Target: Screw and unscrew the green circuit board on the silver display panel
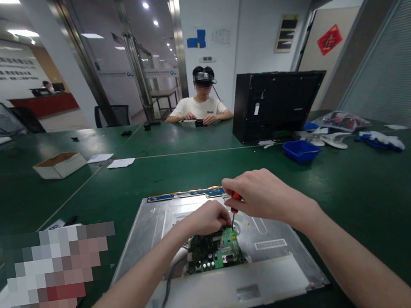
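Observation:
A flat metal display panel (279,271) lies on the green table, with a green circuit board (226,245) on its middle and a blue strip board (184,194) along its far edge. My right hand (255,195) is closed round the handle of a red and black screwdriver (234,206), whose shaft points down at the circuit board's far right corner. Close beside it, my left hand (210,217) has its fingers bent together at the board's far edge; whatever they hold, if anything, is hidden. A dark cable (166,294) runs from the board over the panel's near left edge.
A black monitor (278,103), a blue tray (302,150) and gloves (379,140) stand or lie at the back right. An open box (61,165) and papers (121,163) are at the back left. A person (202,106) sits opposite; another is at far left.

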A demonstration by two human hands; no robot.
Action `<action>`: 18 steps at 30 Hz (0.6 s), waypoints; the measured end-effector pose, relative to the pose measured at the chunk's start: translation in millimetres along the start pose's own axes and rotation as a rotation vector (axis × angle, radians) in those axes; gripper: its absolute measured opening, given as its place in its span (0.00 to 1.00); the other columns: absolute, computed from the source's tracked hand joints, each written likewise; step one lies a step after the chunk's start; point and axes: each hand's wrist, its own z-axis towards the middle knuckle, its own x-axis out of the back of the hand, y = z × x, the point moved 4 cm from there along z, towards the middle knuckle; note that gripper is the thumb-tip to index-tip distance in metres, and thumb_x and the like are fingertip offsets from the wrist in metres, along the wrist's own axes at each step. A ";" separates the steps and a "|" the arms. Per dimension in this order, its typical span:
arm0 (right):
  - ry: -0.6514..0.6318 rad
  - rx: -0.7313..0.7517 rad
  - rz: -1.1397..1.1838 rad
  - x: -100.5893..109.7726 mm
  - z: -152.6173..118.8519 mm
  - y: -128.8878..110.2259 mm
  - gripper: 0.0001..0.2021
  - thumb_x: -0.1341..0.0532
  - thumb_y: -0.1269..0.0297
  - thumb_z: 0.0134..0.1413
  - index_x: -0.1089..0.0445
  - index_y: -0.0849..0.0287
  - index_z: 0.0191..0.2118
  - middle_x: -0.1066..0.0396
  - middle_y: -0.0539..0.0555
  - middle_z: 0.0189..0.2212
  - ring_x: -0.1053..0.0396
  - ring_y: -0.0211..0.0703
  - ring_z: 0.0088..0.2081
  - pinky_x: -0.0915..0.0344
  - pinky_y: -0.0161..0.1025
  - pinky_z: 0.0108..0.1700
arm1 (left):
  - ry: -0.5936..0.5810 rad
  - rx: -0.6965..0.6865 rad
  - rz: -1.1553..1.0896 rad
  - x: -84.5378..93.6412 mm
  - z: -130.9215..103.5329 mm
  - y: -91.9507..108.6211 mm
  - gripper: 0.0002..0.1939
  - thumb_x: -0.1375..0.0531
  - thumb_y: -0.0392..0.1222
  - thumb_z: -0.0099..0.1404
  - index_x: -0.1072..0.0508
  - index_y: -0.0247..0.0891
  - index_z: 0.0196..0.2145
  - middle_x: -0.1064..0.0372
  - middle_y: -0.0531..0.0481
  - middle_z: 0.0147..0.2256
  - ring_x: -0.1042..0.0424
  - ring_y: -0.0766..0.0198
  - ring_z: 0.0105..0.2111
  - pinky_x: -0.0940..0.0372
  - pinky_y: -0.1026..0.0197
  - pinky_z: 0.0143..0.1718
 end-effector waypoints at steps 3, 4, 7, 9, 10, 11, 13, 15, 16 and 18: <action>-0.007 0.055 0.081 0.0 -0.9 0.1 0.07 0.43 0.63 0.54 0.39 0.55 0.39 0.28 0.49 0.29 0.32 0.40 0.29 0.55 0.36 0.24 | -0.010 0.008 -0.006 1.2 0.2 0.6 0.14 0.45 0.25 0.51 0.22 0.34 0.31 0.25 0.52 0.29 0.29 0.65 0.29 0.40 0.69 0.30; -0.014 0.069 0.105 0.7 -2.1 0.2 0.08 0.43 0.64 0.53 0.39 0.55 0.40 0.28 0.49 0.30 0.32 0.40 0.30 0.54 0.36 0.25 | -0.013 0.014 -0.009 1.5 0.3 0.3 0.14 0.45 0.25 0.51 0.22 0.34 0.31 0.24 0.52 0.29 0.29 0.65 0.29 0.40 0.69 0.30; -0.040 0.106 0.162 4.6 -6.6 0.3 0.10 0.43 0.67 0.52 0.40 0.55 0.42 0.28 0.50 0.33 0.32 0.40 0.32 0.50 0.36 0.27 | -0.023 0.028 -0.030 1.4 0.6 -1.3 0.14 0.45 0.26 0.51 0.22 0.34 0.32 0.25 0.52 0.28 0.29 0.65 0.29 0.40 0.68 0.29; -0.063 0.124 0.183 6.7 -8.8 -0.5 0.10 0.43 0.69 0.51 0.40 0.55 0.42 0.28 0.49 0.34 0.32 0.39 0.33 0.49 0.35 0.28 | -0.026 0.039 -0.044 1.2 0.7 -2.6 0.13 0.44 0.27 0.52 0.22 0.34 0.32 0.25 0.52 0.28 0.29 0.64 0.29 0.40 0.68 0.30; -0.070 0.125 0.183 7.2 -9.2 -0.9 0.10 0.43 0.68 0.51 0.39 0.55 0.41 0.28 0.50 0.35 0.32 0.39 0.33 0.48 0.35 0.29 | -0.025 0.041 -0.049 1.1 0.6 -2.9 0.13 0.44 0.28 0.52 0.22 0.34 0.32 0.25 0.51 0.28 0.29 0.64 0.29 0.40 0.68 0.30; -0.074 0.114 0.174 7.4 -9.1 -1.0 0.10 0.42 0.67 0.52 0.38 0.55 0.41 0.28 0.50 0.34 0.32 0.40 0.34 0.48 0.35 0.29 | -0.022 0.039 -0.052 1.1 0.6 -3.0 0.13 0.44 0.28 0.52 0.22 0.34 0.32 0.25 0.51 0.28 0.29 0.64 0.29 0.39 0.68 0.30; -0.064 0.066 0.126 6.7 -7.5 -0.4 0.08 0.42 0.62 0.53 0.36 0.54 0.40 0.28 0.50 0.32 0.31 0.41 0.33 0.50 0.35 0.28 | -0.017 0.031 -0.056 0.8 0.6 -2.9 0.13 0.44 0.28 0.52 0.22 0.33 0.32 0.25 0.50 0.29 0.29 0.63 0.30 0.39 0.67 0.31; -0.051 0.009 0.063 5.1 -5.3 0.9 0.07 0.44 0.57 0.56 0.34 0.53 0.37 0.28 0.50 0.28 0.32 0.42 0.30 0.52 0.36 0.26 | -0.014 0.026 -0.053 0.1 0.8 -2.6 0.13 0.45 0.28 0.52 0.22 0.33 0.32 0.25 0.50 0.30 0.29 0.63 0.30 0.39 0.67 0.32; -0.049 -0.005 0.038 4.3 -4.4 1.2 0.08 0.45 0.57 0.57 0.34 0.53 0.36 0.28 0.50 0.26 0.32 0.42 0.29 0.54 0.36 0.25 | -0.013 0.027 -0.047 -0.3 0.9 -2.5 0.14 0.45 0.28 0.52 0.22 0.33 0.33 0.25 0.50 0.31 0.29 0.63 0.30 0.39 0.67 0.32; -0.049 0.007 0.026 3.1 -3.6 1.0 0.07 0.46 0.58 0.57 0.34 0.53 0.35 0.29 0.50 0.26 0.33 0.41 0.28 0.55 0.36 0.25 | -0.011 0.029 -0.021 -1.0 1.3 -2.0 0.14 0.46 0.27 0.52 0.22 0.34 0.32 0.25 0.50 0.31 0.29 0.63 0.31 0.39 0.67 0.33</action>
